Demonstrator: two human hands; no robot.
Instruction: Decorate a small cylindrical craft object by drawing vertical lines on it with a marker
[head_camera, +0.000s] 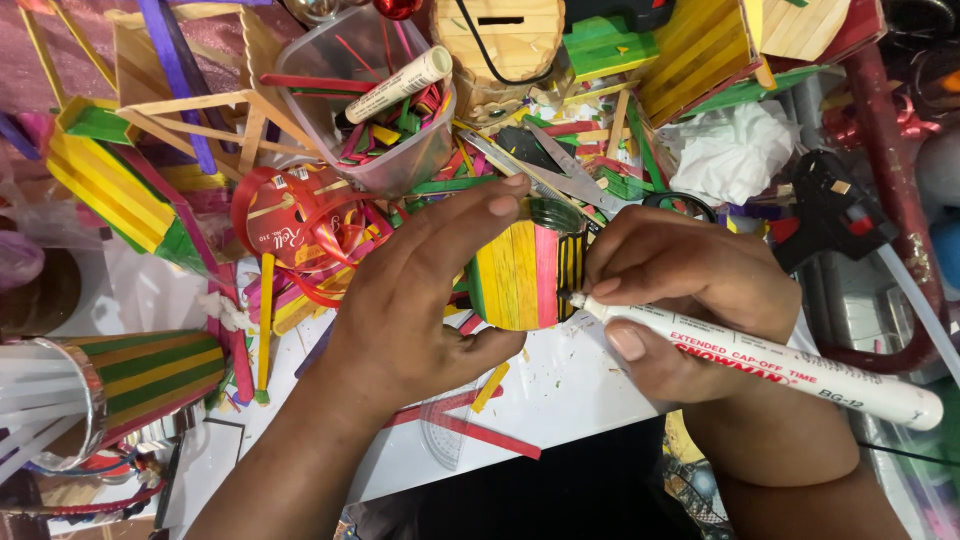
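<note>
Both forearms: come in from the near edge of the surface (560, 400), closest thing to the camera, and meet at the middle.

Left hand (420, 290): fingers spread about half open, arched over the left side of the round stick panel (520, 275), thumb tucked under its lower rim. So it's pinning the piece down, not lifting it.

Right hand (680, 300): fingers closed tight round a white marker (770, 365), tip touching the right rim of the panel.

Stick panel: a disc of glued craft sticks in green, yellow and pink stripes, lying on the white surface near the middle, just ahead of the near edge.

Progress: some dark lines show on the right part of the disc beside the marker tip, while the stripes to the left look unmarked. My guess is the marking is partway along with most of the face left, but the hands cover a lot, so I can't be sure.

Behind the hands: scissors (560, 175) lying open among loose coloured sticks, a clear tub (375, 95) full of sticks with a white tube resting across it, and a red ribbon spool (300, 215) just beside the left hand.

Left edge: a striped stick cylinder (150, 375) lying on its side.

Right edge: a black glue gun (830, 210) and a crumpled white tissue (735, 150).

Near edge: a clear protractor (450, 435) under red sticks.
</note>
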